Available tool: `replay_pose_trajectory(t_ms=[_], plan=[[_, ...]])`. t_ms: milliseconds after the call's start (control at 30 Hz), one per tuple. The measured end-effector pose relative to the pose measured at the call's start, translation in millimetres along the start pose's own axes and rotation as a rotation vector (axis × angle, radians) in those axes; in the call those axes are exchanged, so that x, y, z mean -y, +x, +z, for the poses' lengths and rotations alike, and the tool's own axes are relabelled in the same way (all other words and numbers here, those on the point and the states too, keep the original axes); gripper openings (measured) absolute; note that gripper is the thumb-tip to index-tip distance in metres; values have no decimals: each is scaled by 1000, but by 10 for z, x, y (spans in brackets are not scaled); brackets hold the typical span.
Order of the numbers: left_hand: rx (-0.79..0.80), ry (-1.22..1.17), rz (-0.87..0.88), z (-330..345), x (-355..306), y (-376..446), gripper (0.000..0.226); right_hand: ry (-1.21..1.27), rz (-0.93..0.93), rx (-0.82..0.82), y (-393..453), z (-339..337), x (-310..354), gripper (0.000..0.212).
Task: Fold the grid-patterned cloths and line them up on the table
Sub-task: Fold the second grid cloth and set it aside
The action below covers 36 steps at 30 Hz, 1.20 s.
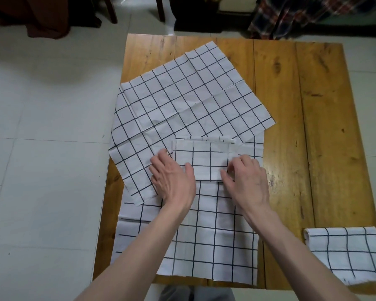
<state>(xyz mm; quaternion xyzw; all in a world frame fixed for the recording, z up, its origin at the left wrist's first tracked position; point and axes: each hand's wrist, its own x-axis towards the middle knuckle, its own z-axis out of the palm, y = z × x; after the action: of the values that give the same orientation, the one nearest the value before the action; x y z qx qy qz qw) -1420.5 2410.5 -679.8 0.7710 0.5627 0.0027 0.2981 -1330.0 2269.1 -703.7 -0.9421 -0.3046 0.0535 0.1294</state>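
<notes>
A small folded grid-patterned cloth [202, 159] lies on top of two spread cloths in the middle of the wooden table [326, 118]. My left hand [173, 181] rests at its left edge, fingers fairly straight on the fabric. At its right edge my right hand [245, 181] has its fingertips curled at the fold, seemingly pinching it. One spread cloth [182, 96] lies at an angle toward the far left. Another spread cloth [208, 240] lies flat under my forearms. A second folded cloth [347, 255] sits at the near right corner.
Bare wood shows along the table's right half and far edge. The angled cloth overhangs the table's left edge. White tiled floor [41, 170] lies to the left. Beyond the table are chair legs and a plaid fabric [313, 16].
</notes>
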Motion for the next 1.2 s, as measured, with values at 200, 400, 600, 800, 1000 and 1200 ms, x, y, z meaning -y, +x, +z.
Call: replay_pose_trajectory(t_ms=[200,400,600,800,1000,1200], plan=[[41,10,-28,9,-53,149,48,55,55,16,33,11,27,18],[43,-76,27,-45,40,170,20,258,99,83,29,-23,3,19],[130,-434,92,-119,117,28,13,494,169,135,19,-122,-1,43],[341,-800,79,-291,76,-4,26,648,279,125,22,-209,2,87],[407,-921,68,-456,-9,-14,25,851,417,180,99,-319,77,85],[422,-915,159,-660,-151,-39,21,1274,616,213,198,-474,44,71]])
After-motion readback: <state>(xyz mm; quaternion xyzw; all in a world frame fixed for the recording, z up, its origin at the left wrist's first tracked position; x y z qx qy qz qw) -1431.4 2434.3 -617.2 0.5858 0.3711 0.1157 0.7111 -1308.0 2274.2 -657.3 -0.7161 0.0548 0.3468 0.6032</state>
